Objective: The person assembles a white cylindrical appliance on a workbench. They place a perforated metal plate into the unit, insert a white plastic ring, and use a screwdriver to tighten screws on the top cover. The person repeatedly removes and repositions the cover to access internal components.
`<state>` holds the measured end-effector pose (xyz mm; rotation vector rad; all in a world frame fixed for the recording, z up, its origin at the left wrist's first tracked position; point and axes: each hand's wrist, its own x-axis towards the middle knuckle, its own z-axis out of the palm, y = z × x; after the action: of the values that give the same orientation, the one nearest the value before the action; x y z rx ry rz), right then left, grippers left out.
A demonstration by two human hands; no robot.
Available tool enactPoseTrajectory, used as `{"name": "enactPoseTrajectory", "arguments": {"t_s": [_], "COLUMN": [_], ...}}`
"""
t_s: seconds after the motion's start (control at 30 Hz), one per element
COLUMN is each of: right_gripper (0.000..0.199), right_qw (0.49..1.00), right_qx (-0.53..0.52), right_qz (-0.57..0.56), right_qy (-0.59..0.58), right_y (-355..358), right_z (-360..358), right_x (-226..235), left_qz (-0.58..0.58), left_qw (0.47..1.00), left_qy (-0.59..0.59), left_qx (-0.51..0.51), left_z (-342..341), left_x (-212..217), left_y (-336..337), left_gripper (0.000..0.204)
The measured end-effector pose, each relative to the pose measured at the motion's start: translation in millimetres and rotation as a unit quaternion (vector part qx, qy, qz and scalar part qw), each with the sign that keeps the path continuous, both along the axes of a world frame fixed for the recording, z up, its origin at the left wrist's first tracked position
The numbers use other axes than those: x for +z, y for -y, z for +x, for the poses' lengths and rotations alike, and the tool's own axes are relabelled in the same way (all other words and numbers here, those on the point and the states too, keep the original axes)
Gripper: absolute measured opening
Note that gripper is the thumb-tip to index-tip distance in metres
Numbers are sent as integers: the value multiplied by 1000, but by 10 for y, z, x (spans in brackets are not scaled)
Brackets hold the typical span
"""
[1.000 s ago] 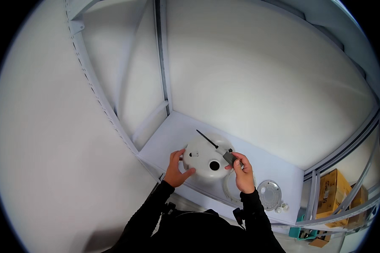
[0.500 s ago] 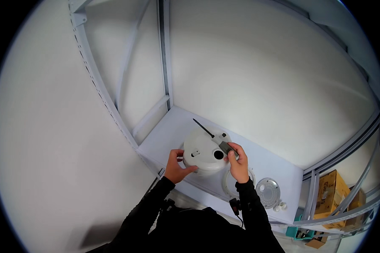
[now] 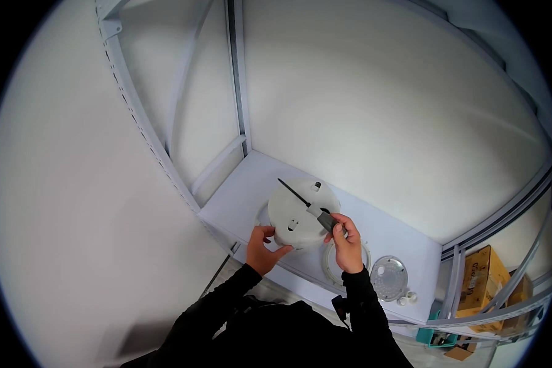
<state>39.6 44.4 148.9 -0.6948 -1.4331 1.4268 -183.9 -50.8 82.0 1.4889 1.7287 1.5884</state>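
**Inspector A:** Noting the position first: the round white housing (image 3: 302, 213) sits on the white table (image 3: 405, 242) inside the metal frame, tipped up toward the person, not lying flat. The left hand (image 3: 262, 248) grips its near lower rim. The right hand (image 3: 347, 243) is closed around the grey handle of a screwdriver (image 3: 310, 206), whose dark shaft lies across the housing's face and points up and to the left.

**Inspector B:** Risks as you judge them?

**Inspector A:** Three. The housing is steadied by one hand only, at the edge; if the tool bears down off-centre, the housing could rock or slide along the smooth table. Second, the tip could skid across the plastic face and scratch it. I cannot tell whether the tip is seated in anything.

**Inspector B:** And the third?

**Inspector A:** Loose parts. A flat white ring (image 3: 332, 264) lies just under the right wrist, a clear round cover (image 3: 389, 277) sits to its right, and small white pieces (image 3: 406, 299) rest close to the table's front edge. A sweep of the forearm could knock those off.

**Inspector B:** Any hazard to the left hand?

**Inspector A:** Slight. It lies below the shaft's line, not ahead of the tip.
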Motion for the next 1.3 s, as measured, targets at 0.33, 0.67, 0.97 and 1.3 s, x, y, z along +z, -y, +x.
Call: {"name": "enactPoseTrajectory", "arguments": {"t_s": [0.33, 0.67, 0.97, 1.3], "right_gripper": [35, 34, 34, 54], "right_qw": [994, 982, 947, 882], "right_qx": [-102, -188, -284, -378], "right_qz": [-7, -6, 40, 116], "right_qy": [-41, 8, 143, 255], "right_y": [26, 640, 1508, 2450], "right_z": [-52, 80, -153, -1020], "right_x": [-276, -214, -72, -331], "left_qz": [-58, -237, -230, -214], "left_qw": [996, 922, 818, 774], "left_qy": [19, 43, 255, 252], "left_qx": [-69, -305, -461, -540], "left_z": [-109, -104, -163, -378], "left_x": [-26, 185, 389, -168], "left_y": [97, 29, -24, -51], "left_gripper": [33, 32, 42, 24]}}
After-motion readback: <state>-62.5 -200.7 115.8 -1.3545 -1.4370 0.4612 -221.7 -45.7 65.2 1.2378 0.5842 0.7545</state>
